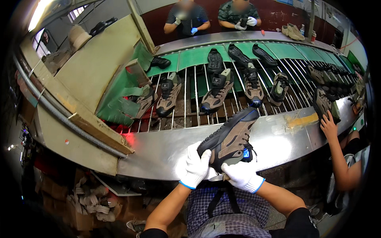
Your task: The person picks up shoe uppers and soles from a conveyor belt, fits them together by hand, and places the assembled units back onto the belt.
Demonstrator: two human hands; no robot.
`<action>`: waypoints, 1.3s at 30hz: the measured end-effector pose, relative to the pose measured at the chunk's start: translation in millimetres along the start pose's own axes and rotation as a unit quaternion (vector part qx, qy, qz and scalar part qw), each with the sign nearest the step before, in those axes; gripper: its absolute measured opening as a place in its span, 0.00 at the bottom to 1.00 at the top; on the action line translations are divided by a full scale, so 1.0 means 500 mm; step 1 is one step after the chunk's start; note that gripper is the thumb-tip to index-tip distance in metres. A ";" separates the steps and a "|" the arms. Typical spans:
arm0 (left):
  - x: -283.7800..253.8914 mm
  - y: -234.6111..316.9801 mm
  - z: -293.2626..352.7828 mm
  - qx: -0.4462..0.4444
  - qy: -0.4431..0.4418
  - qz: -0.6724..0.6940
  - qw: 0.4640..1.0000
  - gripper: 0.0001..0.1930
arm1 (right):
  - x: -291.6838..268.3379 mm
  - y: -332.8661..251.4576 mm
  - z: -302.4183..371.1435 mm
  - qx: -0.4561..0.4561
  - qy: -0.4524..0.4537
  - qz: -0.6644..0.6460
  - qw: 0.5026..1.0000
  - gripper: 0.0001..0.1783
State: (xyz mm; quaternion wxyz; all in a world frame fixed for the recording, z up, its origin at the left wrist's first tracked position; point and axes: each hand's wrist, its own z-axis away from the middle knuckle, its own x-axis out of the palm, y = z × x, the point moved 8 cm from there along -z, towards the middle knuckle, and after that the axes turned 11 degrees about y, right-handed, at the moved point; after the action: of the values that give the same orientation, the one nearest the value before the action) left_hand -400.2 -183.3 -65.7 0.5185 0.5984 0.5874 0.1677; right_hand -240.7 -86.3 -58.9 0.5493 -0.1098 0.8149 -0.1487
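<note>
Both gloved hands close on one brown-and-black shoe (230, 139) — left hand (194, 166) wraps the heel's left side, right hand (243, 175) pinches underneath at its near end, toe pointing far-right over the steel table (158, 148). Beyond it, more shoes (216, 92) lie on the barred conveyor (190, 99) — a neighbour's hand (328, 126) reaches in at right.

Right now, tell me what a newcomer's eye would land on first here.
First, the brown and black shoe held up at centre in both white-gloved hands, left hand and right hand, over the steel bench. Behind it, more shoes lie in a row on the barred conveyor, with people standing across it.
</note>
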 end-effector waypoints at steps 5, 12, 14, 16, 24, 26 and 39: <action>-0.015 0.015 -0.059 0.020 -0.063 -0.027 0.997 0.27 | -0.008 0.004 -0.021 0.087 -0.036 -0.048 0.994 0.26; 0.123 0.199 -0.178 0.097 -0.326 -0.198 0.920 0.55 | -0.089 -0.002 -0.023 0.200 -0.127 -0.177 0.955 0.33; 0.151 0.189 -0.191 0.096 -0.327 -0.242 0.909 0.56 | -0.149 0.026 -0.026 0.231 -0.083 -0.170 0.954 0.32; 0.152 0.184 -0.195 0.096 -0.337 -0.231 0.908 0.56 | -0.236 0.058 -0.042 0.286 -0.059 -0.109 0.950 0.31; 0.111 0.211 -0.103 0.142 -0.351 -0.227 0.897 0.52 | -0.292 0.092 -0.120 0.129 -0.108 0.222 0.960 0.27; 0.095 0.215 -0.102 0.123 -0.354 -0.244 0.895 0.55 | -0.286 0.051 -0.131 0.122 -0.119 0.242 0.955 0.28; 0.091 0.187 -0.057 0.243 -0.292 -0.252 0.890 0.45 | -0.210 -0.063 -0.122 0.037 -0.098 0.074 0.992 0.21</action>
State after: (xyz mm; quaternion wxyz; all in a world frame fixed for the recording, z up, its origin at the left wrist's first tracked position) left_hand -362.0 -110.0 3.7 0.5298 0.5598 0.5626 -0.2992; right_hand -257.5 -72.2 64.7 0.6393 -0.0431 0.7573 -0.1260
